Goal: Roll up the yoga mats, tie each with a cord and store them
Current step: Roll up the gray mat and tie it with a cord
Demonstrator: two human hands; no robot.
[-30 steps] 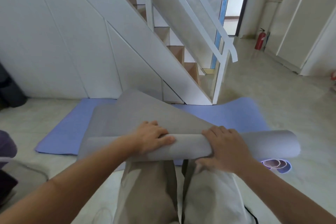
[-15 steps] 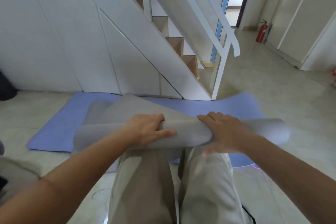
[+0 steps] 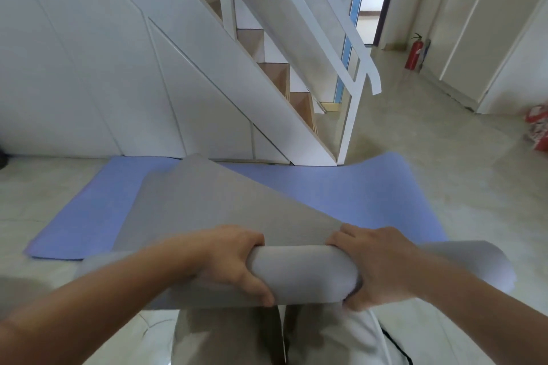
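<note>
Left hand: you're gripping the rolled part of the grey yoga mat (image 3: pixel 302 271) with your left hand (image 3: pixel 234 264), fingers (image 3: pixel 252 238) curling over the top and thumb pressing on the side facing you.
Right hand: your right hand (image 3: pixel 376 270) is clamping the same roll just beside it, its fingers (image 3: pixel 338 241) hooking over the top, thumb tucking underneath.
Grey mat: the roll is lying crosswise above your knees, with both ends sticking out past your hands. The loose part is stretching away from you as a slanted sheet over the blue yoga mat (image 3: pixel 341 195).
Blue mat: it's lying flat on the floor (image 3: pixel 444 142) at the foot of the staircase (image 3: pixel 275 74).
Legs: your beige trousers (image 3: pixel 225 335) are showing below the roll.
Background: a red fire extinguisher (image 3: pixel 414 52) is standing near the far doorway.
</note>
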